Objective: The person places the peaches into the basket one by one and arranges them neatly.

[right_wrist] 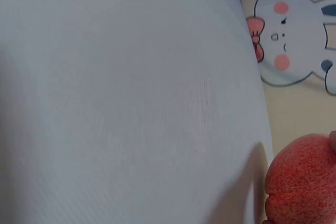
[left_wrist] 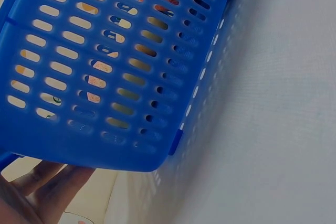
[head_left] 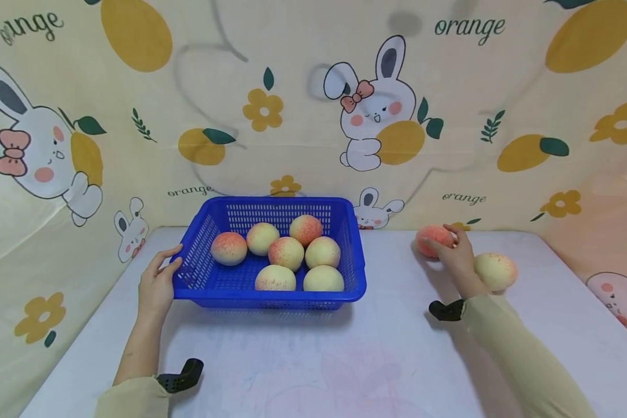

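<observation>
A blue plastic basket point(head_left: 269, 295) with slotted walls stands at the back left of the table in the head view, several yellow and red peaches point(head_left: 285, 253) inside it. My left hand point(head_left: 155, 285) holds the basket's left rim. In the left wrist view, fingers point(left_wrist: 62, 187) reach under the edge of the basket wall point(left_wrist: 100, 153). To the right of the basket, my right hand point(head_left: 461, 262) grips a red peach point(head_left: 429, 239) near the table's back edge. That peach point(right_wrist: 302, 182) fills the lower right corner of the right wrist view, where most of the hand is out of frame.
A yellow peach point(head_left: 495, 271) with a reddish side lies on the white table point(head_left: 386, 348), just right of my right wrist. Behind the table hangs a cream cloth point(head_left: 292, 151) printed with rabbits and oranges. Black wrist mounts point(head_left: 182, 377) stick out from both sleeves.
</observation>
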Demonstrator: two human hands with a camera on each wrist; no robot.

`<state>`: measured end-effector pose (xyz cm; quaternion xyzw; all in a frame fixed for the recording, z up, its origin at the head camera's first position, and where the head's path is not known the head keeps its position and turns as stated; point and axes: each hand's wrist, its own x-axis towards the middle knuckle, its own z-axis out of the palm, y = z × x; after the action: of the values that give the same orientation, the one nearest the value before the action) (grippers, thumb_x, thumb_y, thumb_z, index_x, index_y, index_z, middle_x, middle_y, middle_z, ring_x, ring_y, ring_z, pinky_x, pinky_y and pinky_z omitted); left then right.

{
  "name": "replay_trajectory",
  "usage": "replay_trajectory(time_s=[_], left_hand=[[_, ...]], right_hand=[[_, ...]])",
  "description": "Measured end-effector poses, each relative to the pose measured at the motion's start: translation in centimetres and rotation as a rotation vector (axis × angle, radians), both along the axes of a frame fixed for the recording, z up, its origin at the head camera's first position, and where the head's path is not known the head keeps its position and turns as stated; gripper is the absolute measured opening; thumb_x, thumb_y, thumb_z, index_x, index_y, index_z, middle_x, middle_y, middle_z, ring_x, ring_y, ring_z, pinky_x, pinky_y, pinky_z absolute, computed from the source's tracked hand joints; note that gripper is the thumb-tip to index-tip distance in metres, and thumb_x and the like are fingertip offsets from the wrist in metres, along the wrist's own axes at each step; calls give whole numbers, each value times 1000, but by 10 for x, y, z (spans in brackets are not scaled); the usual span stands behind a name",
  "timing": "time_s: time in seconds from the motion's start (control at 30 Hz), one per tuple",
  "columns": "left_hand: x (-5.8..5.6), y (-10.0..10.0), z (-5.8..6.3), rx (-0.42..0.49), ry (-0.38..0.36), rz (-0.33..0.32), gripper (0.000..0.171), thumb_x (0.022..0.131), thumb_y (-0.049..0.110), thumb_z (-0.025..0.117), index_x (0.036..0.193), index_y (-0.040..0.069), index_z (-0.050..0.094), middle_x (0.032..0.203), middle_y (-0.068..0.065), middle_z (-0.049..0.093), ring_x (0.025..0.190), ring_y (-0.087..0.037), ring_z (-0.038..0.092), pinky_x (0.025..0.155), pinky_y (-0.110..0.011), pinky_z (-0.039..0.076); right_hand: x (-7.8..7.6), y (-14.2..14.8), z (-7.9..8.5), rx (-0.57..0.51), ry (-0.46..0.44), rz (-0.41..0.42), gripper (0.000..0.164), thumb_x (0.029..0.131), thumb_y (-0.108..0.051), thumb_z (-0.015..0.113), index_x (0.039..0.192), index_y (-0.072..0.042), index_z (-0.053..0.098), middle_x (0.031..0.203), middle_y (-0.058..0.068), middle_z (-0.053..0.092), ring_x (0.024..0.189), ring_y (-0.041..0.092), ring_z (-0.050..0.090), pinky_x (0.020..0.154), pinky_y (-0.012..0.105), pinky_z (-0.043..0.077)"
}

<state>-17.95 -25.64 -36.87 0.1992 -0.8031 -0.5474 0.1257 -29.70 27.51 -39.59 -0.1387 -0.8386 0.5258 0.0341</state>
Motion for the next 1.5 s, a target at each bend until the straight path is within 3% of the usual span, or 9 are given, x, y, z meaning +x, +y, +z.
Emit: replay_trajectory(time_s=[0.4, 0.6, 0.87, 1.33, 1.5], left_hand=[[1, -1, -1, 15, 9, -7, 43, 102, 35, 38, 141, 19, 47, 147, -20, 42, 129, -42, 45, 103, -55, 37], [1, 0, -1, 17, 15, -8, 43, 102, 35, 38, 141, 19, 47, 147, -20, 42, 130, -43, 44, 102, -56, 37], [0, -1, -1, 20, 20, -8, 43, 102, 35, 39, 141, 20, 47, 147, -19, 43, 129, -41, 46, 102, -54, 37], [1, -1, -2, 39, 18, -20, 43, 102, 36, 38, 142, 21, 46, 148, -19, 41, 130, -41, 45, 103, -55, 37], [0, -1, -2, 35, 18, -17, 43, 102, 36, 38, 142, 21, 46, 148, -19, 41, 129, -41, 46, 103, -55, 37]], right_hand=[[4, -18, 9, -46, 44, 20, 77, 91, -37, 64, 152, -15, 22, 155, 21, 22, 137, 36, 30, 107, 46, 35], [7, -25, 12, -72, 66, 24, 76, 90, -34, 66, 151, -14, 25, 153, 21, 26, 133, 33, 35, 91, 25, 46], [12, -35, 18, -110, 76, 56, 77, 88, -33, 68, 151, -14, 26, 151, 21, 28, 132, 33, 37, 73, 10, 46], [20, -50, 27, -147, 98, 129, 79, 85, -34, 72, 149, -15, 30, 151, 20, 29, 130, 34, 40, 72, 10, 47], [22, -56, 31, -132, 84, 144, 79, 85, -36, 72, 149, -17, 30, 152, 18, 29, 131, 34, 40, 84, 19, 50]])
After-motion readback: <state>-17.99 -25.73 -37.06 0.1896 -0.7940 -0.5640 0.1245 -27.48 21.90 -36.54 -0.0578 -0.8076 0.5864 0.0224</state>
